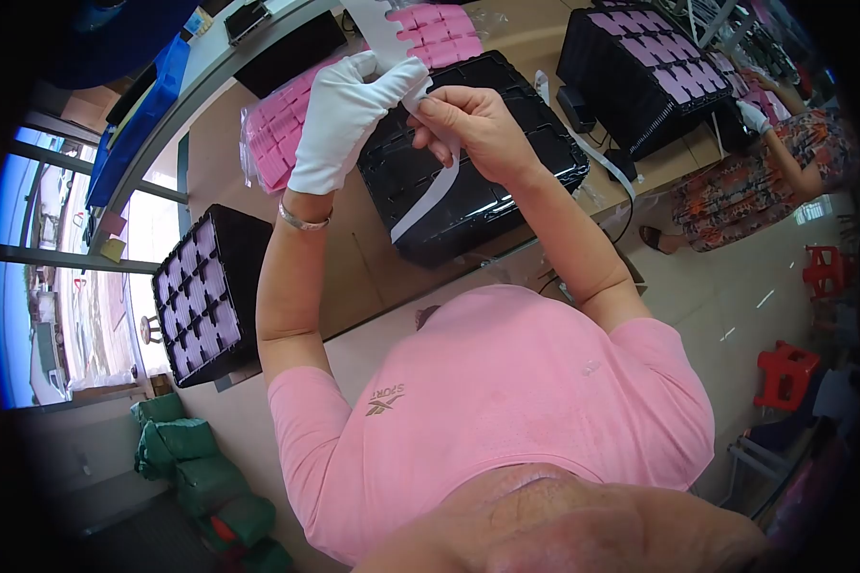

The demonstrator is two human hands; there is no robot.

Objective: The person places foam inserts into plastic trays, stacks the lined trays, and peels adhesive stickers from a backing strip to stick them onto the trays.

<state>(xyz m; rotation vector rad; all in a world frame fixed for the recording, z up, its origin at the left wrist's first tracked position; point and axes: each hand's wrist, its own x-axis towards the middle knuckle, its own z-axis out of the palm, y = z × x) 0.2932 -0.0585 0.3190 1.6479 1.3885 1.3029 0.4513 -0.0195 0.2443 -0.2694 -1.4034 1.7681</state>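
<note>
My left hand (pixel 339 119), in a white glove, is closed on the lower end of a white notched piece (pixel 380 31). Just right of it my bare right hand (pixel 473 129) pinches a white strip (pixel 433 202), which hangs down across a black tray-like stack (pixel 487 181) on the table. The two hands nearly touch. Behind and beside them lie pink pieces wrapped in clear plastic (pixel 282 134). The fingertips overlap the white material and partly hide where strip and notched piece meet.
A black box with lilac pieces (pixel 201 296) stands at the table's left edge, another (pixel 640 76) at the back right. At the far right a person in a patterned garment (pixel 764 181) works. Red stools (pixel 784 374) and green sacks (pixel 205 482) are on the floor.
</note>
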